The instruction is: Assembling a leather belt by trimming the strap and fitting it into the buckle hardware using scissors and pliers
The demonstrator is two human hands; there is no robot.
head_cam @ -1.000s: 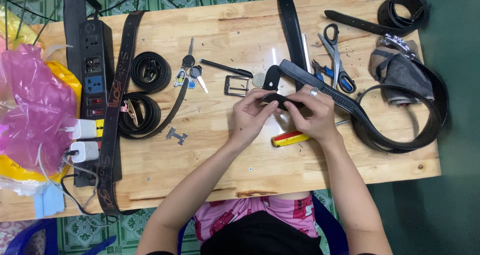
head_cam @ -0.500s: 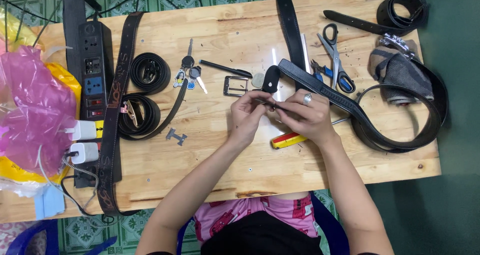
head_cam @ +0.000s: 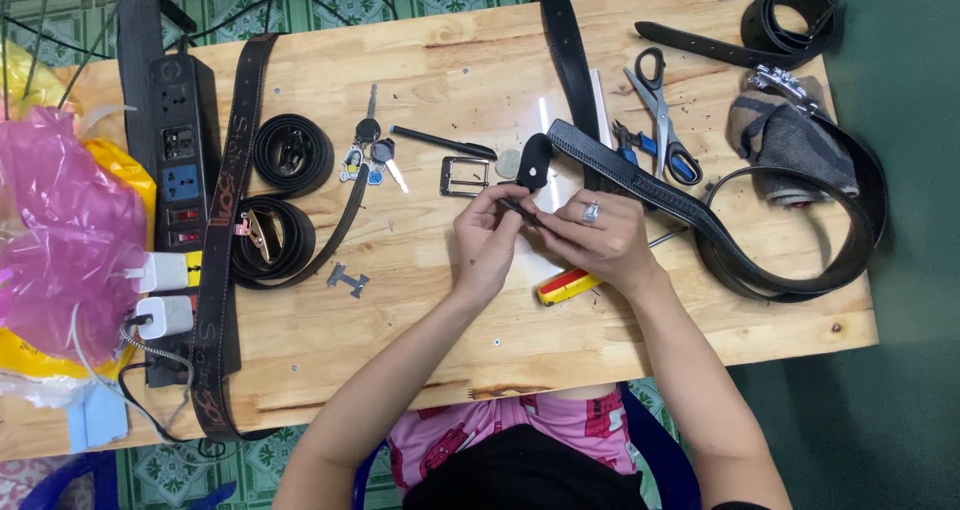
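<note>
While both hands meet over the middle of the wooden bench (head_cam: 420, 70), the left hand (head_cam: 487, 242) and the right hand (head_cam: 603, 238), ring on one finger, have their fingers pinched narrow on the end of a black leather belt (head_cam: 640, 180), thumbs and forefingers closed tight on a small dark piece right at the strap's tip; what that piece is, too small to tell. The belt's free tab stands up just above the hands, and the strap runs away to the right of them, sweeping into a big loop near the bench's right edge. Just above the left hand lies a square metal buckle frame (head_cam: 465, 176), with a black pen (head_cam: 440, 143) above that and a bunch of keys (head_cam: 368, 155) further left. Under the right wrist, a yellow-and-red screwdriver (head_cam: 566, 286) pokes out, touching the bench. Up and right of the hands sit scissors (head_cam: 662, 112) with blue-handled pliers (head_cam: 640, 148) beside them. Well left of the hands, two coiled black belts (head_cam: 292, 154) rest beside a long brown strap (head_cam: 228, 220), with a small metal clasp (head_cam: 347, 279) lying loose near them. At the far left, a black power strip (head_cam: 180, 160) carries white chargers, next to a pink plastic bag (head_cam: 60, 240).
</note>
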